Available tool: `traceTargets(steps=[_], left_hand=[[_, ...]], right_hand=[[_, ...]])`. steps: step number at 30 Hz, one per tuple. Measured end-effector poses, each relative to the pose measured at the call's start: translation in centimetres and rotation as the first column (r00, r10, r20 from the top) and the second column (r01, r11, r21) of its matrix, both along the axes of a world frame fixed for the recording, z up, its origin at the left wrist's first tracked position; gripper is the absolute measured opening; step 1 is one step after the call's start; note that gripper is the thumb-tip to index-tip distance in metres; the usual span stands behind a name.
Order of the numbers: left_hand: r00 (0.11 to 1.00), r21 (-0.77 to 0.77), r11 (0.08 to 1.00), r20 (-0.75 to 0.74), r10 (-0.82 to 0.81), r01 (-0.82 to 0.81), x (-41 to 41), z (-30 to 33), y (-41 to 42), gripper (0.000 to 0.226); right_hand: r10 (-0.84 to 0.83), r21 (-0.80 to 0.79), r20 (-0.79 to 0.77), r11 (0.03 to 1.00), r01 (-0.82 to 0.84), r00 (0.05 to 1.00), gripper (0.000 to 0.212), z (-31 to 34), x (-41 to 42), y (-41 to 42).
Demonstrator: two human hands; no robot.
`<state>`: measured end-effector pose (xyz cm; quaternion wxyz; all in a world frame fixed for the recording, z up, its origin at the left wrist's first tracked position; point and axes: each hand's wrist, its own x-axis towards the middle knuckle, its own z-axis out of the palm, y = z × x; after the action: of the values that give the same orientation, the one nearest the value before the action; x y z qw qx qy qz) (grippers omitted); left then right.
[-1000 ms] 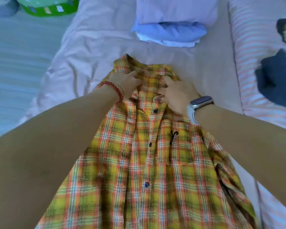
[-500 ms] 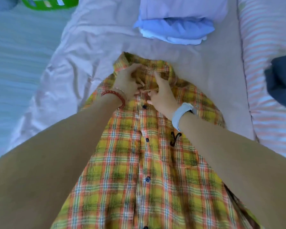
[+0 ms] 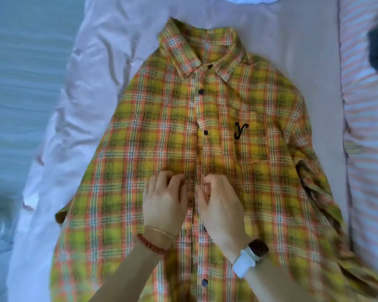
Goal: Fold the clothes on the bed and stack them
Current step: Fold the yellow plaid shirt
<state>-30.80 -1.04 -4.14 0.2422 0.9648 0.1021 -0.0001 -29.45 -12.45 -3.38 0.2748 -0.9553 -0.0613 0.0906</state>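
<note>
Pale sheets [image 3: 92, 105] cover the bed, and a plaid shirt [image 3: 153, 131] lies flat on them, front up, collar far from the person. Both hands rest on its middle. The left hand [image 3: 165, 203] has curled fingers touching the cloth. The right hand [image 3: 220, 205] pinches the button strip with bent fingers.

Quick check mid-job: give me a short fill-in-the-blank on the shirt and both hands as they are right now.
1. The plaid shirt lies front side ____ on the bed sheet.
2. The embroidered letter on its chest pocket is ____.
3. Both hands work at the shirt's button ____, the left hand beside the right hand.
4. The smartwatch sits on the ____ wrist.

Missing words: up; y; placket; right
</note>
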Motion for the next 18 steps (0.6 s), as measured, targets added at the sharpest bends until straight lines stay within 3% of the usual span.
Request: traceTargets(steps=[4, 7, 11, 14, 16, 18], left_hand=[[1.0, 0.005, 1.0, -0.015, 0.005, -0.005, -2.7, 0.7, 0.1, 0.013], [1.0, 0.012, 1.0, -0.026, -0.012, 0.012, -4.1, 1.1, 0.0, 0.015], [0.993, 0.019, 0.999, -0.107, -0.045, 0.047, -5.8, 1.1, 0.0, 0.02], [0.995, -0.016, 0.999, -0.091, -0.032, 0.031, -6.7, 1.1, 0.2, 0.017], [0.999, -0.014, 1.0, -0.05, -0.011, 0.01, -7.3, 1.2, 0.3, 0.017], [0.999, -0.011, 1.0, -0.042, -0.02, 0.02, -8.1, 1.4, 0.3, 0.016]], right_hand=[[-0.124, -0.157, -0.119, 0.982, 0.105, 0.985, 0.036, -1.0, -1.2, -0.1], [-0.111, -0.216, -0.147, 0.973, 0.077, 0.983, 0.03, -1.6, -1.0, 0.0], [-0.166, -0.052, -0.017, 0.985, 0.165, 0.986, 0.017, -0.6, -0.9, 0.2], [-0.048, 0.036, -0.007, 0.998, 0.048, 0.999, 0.021, 0.1, -1.7, 0.7], [0.035, -0.062, -0.171, 0.997, -0.046, 0.985, 0.036, -0.1, -2.3, 1.1], [0.055, -0.097, -0.206, 0.992, -0.076, 0.977, 0.041, -0.2, -3.4, 0.9]])
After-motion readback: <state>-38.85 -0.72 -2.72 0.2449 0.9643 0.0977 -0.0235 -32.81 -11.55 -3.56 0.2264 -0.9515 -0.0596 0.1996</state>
